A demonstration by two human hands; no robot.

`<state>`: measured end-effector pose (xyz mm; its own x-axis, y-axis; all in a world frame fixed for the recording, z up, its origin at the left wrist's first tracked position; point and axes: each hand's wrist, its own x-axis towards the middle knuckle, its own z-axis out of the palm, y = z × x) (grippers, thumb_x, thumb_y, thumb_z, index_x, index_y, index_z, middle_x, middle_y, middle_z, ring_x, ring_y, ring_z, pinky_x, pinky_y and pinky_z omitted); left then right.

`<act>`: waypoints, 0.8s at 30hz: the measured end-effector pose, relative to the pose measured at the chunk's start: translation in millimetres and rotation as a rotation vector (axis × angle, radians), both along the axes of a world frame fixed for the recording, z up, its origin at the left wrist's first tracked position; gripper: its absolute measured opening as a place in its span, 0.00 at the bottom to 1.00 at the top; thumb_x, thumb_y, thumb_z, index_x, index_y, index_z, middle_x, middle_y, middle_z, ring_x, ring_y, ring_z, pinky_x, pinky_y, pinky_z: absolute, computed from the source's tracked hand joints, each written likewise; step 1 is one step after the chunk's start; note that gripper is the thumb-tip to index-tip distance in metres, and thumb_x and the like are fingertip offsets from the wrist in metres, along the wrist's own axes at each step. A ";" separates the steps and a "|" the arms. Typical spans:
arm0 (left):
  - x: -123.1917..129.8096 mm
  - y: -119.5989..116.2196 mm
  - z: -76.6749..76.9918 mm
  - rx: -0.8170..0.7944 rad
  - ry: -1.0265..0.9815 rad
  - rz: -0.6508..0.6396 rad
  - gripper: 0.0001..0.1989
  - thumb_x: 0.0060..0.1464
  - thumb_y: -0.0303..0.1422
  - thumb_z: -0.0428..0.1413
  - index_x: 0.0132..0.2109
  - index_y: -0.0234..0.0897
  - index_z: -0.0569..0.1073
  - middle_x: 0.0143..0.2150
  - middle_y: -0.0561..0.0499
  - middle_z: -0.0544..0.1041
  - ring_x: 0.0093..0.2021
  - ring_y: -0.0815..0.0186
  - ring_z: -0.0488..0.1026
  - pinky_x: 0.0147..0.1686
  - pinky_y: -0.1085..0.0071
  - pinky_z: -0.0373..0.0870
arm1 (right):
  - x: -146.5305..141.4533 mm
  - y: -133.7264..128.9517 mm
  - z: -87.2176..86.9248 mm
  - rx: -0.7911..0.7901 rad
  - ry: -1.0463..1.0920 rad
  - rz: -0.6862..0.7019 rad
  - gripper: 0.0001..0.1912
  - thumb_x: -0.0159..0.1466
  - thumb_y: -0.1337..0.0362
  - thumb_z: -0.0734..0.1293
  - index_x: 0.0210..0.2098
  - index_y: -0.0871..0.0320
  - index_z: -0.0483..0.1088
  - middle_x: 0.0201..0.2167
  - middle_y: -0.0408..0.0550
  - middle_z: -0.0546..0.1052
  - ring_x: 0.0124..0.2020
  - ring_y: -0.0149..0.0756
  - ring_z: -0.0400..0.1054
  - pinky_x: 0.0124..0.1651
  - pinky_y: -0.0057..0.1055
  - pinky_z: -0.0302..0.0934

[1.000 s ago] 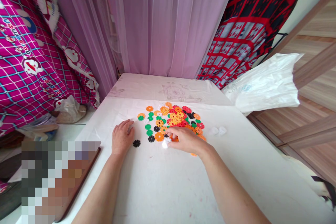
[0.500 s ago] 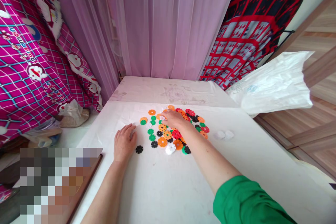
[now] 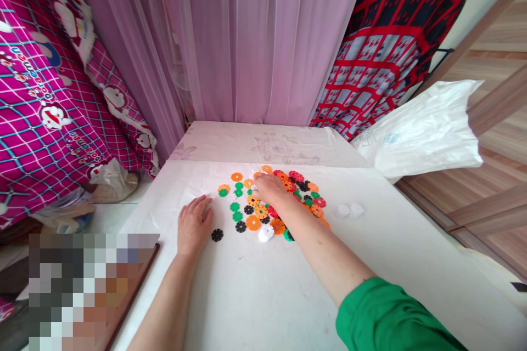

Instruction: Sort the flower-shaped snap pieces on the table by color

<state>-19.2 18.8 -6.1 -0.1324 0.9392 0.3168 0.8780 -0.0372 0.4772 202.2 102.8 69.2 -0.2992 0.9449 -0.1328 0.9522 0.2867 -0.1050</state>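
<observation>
At the near edge of the heap of orange, red, green and black notched plastic discs (image 3: 261, 211) lie white notched discs (image 3: 265, 232); to its near left, a round black disc (image 3: 217, 235). Left of the heap rests the bare left hand (image 3: 194, 226), fingers loose, released. The bare right hand (image 3: 270, 189) lies over the heap's far part; whether it grasps anything I cannot tell

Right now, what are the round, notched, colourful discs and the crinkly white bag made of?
The round, notched, colourful discs look like smooth, stiff plastic: flat, evenly coloured, with neat slots. The crinkly white bag seems to be thin, slightly shiny plastic film, because of its fine creases, though coated paper is possible.
</observation>
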 end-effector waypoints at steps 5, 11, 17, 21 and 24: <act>-0.4 0.5 0.2 -0.007 0.009 -0.016 0.18 0.59 0.35 0.47 0.51 0.40 0.75 0.58 0.45 0.74 0.59 0.54 0.70 0.60 0.52 0.62 | 28.4 -33.9 8.2 0.019 0.112 -0.025 0.11 0.63 0.61 0.64 0.44 0.55 0.72 0.46 0.48 0.77 0.46 0.36 0.71 0.44 0.28 0.60; 1.1 0.0 2.0 -0.013 0.012 -0.001 0.18 0.59 0.34 0.47 0.51 0.39 0.75 0.58 0.44 0.75 0.59 0.55 0.69 0.61 0.52 0.61 | 55.2 -97.2 19.8 -0.049 0.372 0.046 0.06 0.58 0.64 0.67 0.36 0.54 0.71 0.36 0.42 0.76 0.34 0.31 0.68 0.37 0.26 0.54; 1.7 -0.9 4.2 -0.032 0.002 -0.001 0.18 0.59 0.34 0.47 0.51 0.39 0.75 0.58 0.43 0.74 0.59 0.54 0.69 0.62 0.49 0.58 | 50.9 -109.4 19.2 -0.049 0.282 0.106 0.07 0.57 0.66 0.67 0.36 0.54 0.70 0.37 0.42 0.75 0.39 0.34 0.68 0.39 0.27 0.52; 1.3 -1.0 3.1 -0.023 -0.006 0.001 0.18 0.59 0.34 0.47 0.51 0.41 0.75 0.58 0.44 0.74 0.59 0.54 0.69 0.62 0.49 0.58 | 46.6 -109.2 18.0 -0.075 0.241 0.110 0.06 0.58 0.67 0.66 0.36 0.55 0.69 0.38 0.43 0.75 0.41 0.35 0.69 0.40 0.28 0.53; 1.1 -0.9 2.1 -0.013 -0.012 0.006 0.17 0.59 0.34 0.48 0.51 0.42 0.75 0.58 0.45 0.75 0.60 0.55 0.69 0.63 0.50 0.57 | 43.9 -110.7 19.0 -0.091 0.224 0.105 0.07 0.58 0.67 0.66 0.37 0.55 0.69 0.39 0.44 0.75 0.42 0.35 0.68 0.41 0.28 0.53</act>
